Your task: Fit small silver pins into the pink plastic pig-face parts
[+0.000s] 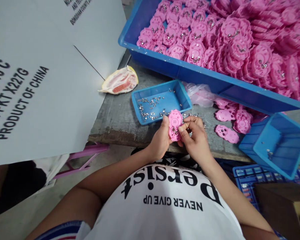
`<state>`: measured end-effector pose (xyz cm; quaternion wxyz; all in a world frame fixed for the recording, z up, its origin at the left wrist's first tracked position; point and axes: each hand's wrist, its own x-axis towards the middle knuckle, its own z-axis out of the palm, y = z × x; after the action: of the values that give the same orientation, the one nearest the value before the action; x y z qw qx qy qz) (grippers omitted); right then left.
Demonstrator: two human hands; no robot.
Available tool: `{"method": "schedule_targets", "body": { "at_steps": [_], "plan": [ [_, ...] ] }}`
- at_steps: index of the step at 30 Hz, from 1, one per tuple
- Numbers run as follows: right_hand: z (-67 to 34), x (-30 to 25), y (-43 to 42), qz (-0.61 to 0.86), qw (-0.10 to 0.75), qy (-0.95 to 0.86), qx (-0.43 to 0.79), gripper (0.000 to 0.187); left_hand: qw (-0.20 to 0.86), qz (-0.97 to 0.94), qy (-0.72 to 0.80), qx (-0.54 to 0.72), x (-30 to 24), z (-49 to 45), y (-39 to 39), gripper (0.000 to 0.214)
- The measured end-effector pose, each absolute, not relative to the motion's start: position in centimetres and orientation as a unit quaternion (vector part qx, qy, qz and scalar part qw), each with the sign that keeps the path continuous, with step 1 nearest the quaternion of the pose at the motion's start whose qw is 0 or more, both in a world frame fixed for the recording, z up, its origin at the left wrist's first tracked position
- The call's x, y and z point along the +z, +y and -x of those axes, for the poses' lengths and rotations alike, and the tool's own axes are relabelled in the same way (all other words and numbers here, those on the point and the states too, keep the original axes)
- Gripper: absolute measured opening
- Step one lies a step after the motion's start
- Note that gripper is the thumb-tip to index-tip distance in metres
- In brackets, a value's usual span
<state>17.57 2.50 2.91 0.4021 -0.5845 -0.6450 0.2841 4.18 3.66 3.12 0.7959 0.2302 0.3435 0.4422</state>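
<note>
My left hand (pixel 160 141) grips a pink plastic casing piece (pixel 175 120) by its left side, thumb along the edge. The piece is held upright above the table's front edge, with small metal parts showing in its lower half. At its lower right my right hand (pixel 196 136) is closed, thumb and fingers pinched together against the edge. Whatever lies between those fingertips is too small or hidden to make out. Just beyond my hands, a shallow blue tray (pixel 162 87) holds many tiny metal pieces, and more lie loose on the table behind my right hand.
A large blue bin (pixel 175 68) full of pink pieces spans the back right. Loose pink pieces (pixel 227 134) and a tilted blue box (pixel 270 143) are to the right. Fruit peel (pixel 121 81) lies by a big grey-white carton (pixel 47 80) on the left. A plastic bag (pixel 201 94) touches the bin.
</note>
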Motion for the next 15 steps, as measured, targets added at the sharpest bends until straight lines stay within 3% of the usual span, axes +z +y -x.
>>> {"method": "schedule_targets", "body": {
  "at_steps": [6,10,15],
  "plan": [
    [-17.4,2.8,2.2,0.583,0.413,-0.659,0.238,0.012,0.799,-0.216,0.339,0.447,2.8,-4.2,3.5,0.075],
    [-17.5,3.0,2.2,0.578,0.494,-0.586,0.281,0.007,0.805,-0.233,0.319,0.443,2.9,-4.1,3.7,0.072],
    [-19.0,2.5,2.5,0.575,0.547,-0.530,0.301,0.009,0.796,-0.275,0.342,0.418,3.4,-3.2,3.7,0.048]
  ]
}}
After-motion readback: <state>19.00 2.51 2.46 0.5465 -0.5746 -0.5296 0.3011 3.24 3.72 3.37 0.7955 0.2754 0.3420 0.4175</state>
